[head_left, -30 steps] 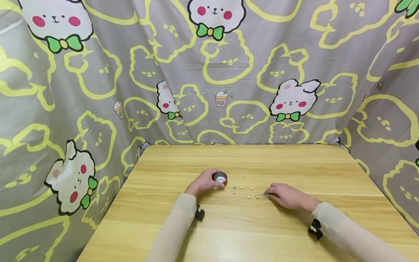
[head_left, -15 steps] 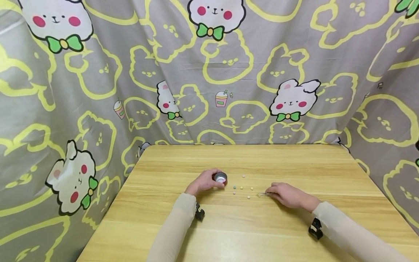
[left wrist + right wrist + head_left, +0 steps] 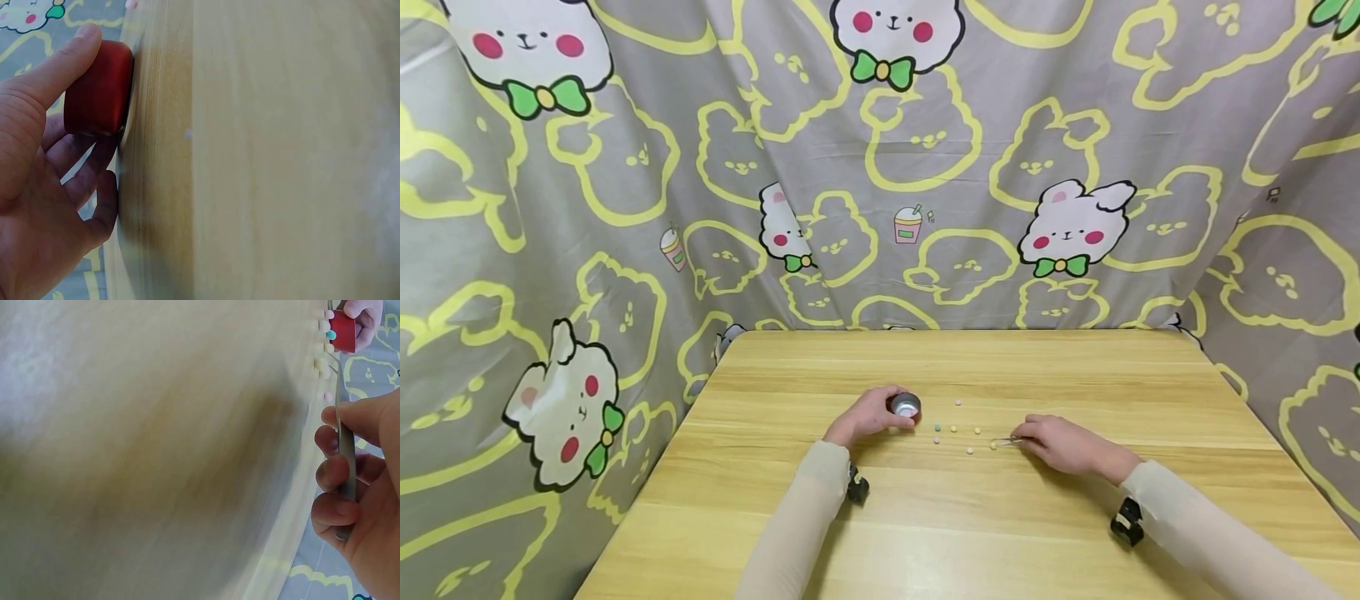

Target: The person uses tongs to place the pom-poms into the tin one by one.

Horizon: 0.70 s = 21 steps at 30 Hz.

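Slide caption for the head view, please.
Left grip on a small container, right grip on tweezers, pastel balls between.

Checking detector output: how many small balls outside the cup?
7: back pink ball; teal ball, left yellow ball, right yellow ball in a row; front pink ball below teal; frontmost white ball; third yellow ball at the tweezers. More may hide inside the cup.

The left arm (image 3: 793, 521) and right arm (image 3: 1217, 525), both in pale long sleeves, reached forward from below, well apart, angling inward. The left hand (image 3: 871, 413) gripped, its thumb (image 3: 65, 62) extended opposite the bent fingers (image 3: 107, 203), the little one lowest in its wrist view. The right hand (image 3: 1062, 445) pointed towards the left one, its thumb pressing and its fingers (image 3: 334, 509) curled in.
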### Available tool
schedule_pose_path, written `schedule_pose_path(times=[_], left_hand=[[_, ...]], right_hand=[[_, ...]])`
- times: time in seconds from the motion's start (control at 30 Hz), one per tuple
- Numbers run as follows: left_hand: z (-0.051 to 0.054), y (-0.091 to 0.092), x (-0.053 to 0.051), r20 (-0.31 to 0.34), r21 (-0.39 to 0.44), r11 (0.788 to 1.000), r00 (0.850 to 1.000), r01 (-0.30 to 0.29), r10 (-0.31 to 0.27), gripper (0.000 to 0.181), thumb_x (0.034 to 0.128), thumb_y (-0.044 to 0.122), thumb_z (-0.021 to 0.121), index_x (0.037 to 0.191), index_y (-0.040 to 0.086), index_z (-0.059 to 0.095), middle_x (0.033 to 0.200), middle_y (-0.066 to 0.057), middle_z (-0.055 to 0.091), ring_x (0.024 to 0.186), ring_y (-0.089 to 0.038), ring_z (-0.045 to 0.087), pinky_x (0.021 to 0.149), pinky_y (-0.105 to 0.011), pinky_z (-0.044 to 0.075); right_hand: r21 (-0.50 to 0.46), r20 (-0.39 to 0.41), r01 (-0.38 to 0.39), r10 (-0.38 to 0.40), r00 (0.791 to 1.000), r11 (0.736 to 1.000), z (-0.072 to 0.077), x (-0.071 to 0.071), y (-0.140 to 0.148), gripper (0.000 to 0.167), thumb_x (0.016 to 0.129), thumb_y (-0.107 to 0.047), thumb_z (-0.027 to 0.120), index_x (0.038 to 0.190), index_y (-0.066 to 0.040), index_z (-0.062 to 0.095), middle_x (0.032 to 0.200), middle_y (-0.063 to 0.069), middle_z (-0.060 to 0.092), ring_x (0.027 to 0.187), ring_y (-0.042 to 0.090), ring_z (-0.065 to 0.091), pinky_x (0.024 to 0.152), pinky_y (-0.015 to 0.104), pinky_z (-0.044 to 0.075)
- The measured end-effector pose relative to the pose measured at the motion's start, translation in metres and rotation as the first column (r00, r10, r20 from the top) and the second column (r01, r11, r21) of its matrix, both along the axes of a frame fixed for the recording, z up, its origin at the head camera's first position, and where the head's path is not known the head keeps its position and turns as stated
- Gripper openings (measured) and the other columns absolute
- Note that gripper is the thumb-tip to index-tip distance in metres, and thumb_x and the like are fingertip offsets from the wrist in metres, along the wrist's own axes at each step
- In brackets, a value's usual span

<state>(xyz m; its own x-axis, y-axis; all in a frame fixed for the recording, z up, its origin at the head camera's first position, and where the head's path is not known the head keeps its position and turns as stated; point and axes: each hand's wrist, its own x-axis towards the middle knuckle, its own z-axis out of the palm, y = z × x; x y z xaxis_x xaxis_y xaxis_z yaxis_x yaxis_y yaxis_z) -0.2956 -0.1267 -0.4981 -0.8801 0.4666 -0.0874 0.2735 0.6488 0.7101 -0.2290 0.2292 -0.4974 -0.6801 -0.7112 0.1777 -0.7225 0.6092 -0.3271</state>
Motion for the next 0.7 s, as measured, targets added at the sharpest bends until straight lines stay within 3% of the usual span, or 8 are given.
schedule_pose_path(times=[0.3,0.7], left_hand=[[-0.0006,0.0,-0.0001,0.017,0.006,1.0,1.0,0.001,-0.001,0.052,0.0785,0.031,0.078,0.124,0.015,0.058,0.111,0.002,0.061,0.103,-0.014,0.055,0.091,-0.033,0.042],[-0.0001,0.0006,0.0008,0.001,0.02,1.0,1.0,0.005,-0.005,0.051,0.0784,0.03,0.079,0.123,0.013,0.059,0.111,0.001,0.061,0.104,-0.016,0.055,0.091,-0.034,0.042]], right_hand=[[0.015,0.002,-0.012,0.012,1.0,1.0,-0.001,0.0012,0.0032,0.014,0.092,-0.007,0.059,0.103,-0.008,0.069,0.087,-0.007,0.058,0.079,0.006,0.057,0.067,0.029,0.05],[-0.023,-0.066,-0.05,0.049,0.997,0.998,-0.0019,0.0,0.0046,0.013,0.09,-0.004,0.062,0.099,-0.009,0.069,0.085,-0.008,0.056,0.076,0.005,0.055,0.065,0.029,0.049]])
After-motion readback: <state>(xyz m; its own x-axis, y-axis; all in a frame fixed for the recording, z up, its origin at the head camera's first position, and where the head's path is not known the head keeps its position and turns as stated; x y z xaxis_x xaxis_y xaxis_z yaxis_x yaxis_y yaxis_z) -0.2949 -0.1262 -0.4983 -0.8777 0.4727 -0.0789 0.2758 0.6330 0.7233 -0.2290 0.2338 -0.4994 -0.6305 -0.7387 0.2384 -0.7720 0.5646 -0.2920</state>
